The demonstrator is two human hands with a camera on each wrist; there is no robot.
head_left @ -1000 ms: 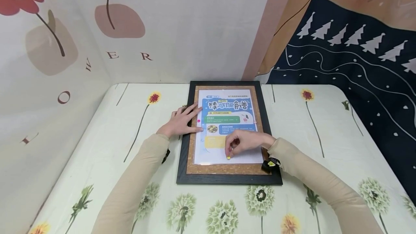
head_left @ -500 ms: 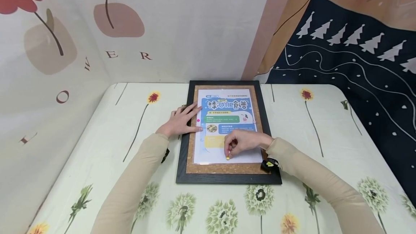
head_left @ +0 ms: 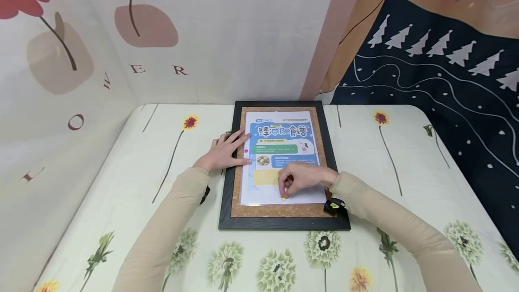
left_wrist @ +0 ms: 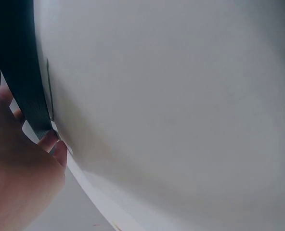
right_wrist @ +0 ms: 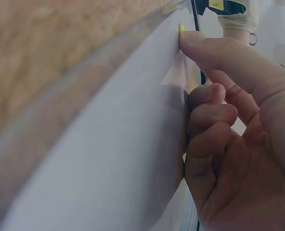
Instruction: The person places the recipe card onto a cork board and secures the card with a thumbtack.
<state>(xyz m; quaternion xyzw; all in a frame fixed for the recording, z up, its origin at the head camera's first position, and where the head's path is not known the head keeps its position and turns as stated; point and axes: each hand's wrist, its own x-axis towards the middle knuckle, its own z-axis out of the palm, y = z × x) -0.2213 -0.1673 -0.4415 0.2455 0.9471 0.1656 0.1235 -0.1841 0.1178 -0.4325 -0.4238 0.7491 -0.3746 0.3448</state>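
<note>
A printed poster (head_left: 284,130) in a clear glossy cover lies on the framed corkboard (head_left: 279,211). Near the poster's bottom edge, my right hand (head_left: 302,177) pinches a small yellow thumbtack (head_left: 283,198) against the sheet. The right wrist view shows the thumbtack (right_wrist: 181,28) at the tips of thumb and index finger, the other fingers curled. How deep it sits is hidden. My left hand (head_left: 223,153) rests with spread fingers across the frame's left side, fingertips at the poster's edge. In the left wrist view that hand (left_wrist: 24,178) lies beside the black frame (left_wrist: 19,62).
A pink thumbtack (head_left: 246,151) sits at the poster's left edge. The board's black frame (head_left: 284,223) lies flat on a flowered tablecloth (head_left: 178,148). Behind the table hang a pale printed curtain (head_left: 227,35) and a dark one with white trees (head_left: 425,80).
My right hand keeps its pinch at the same spot, its fingertips a touch lower. The left hand has not moved. The head view has drifted slightly.
</note>
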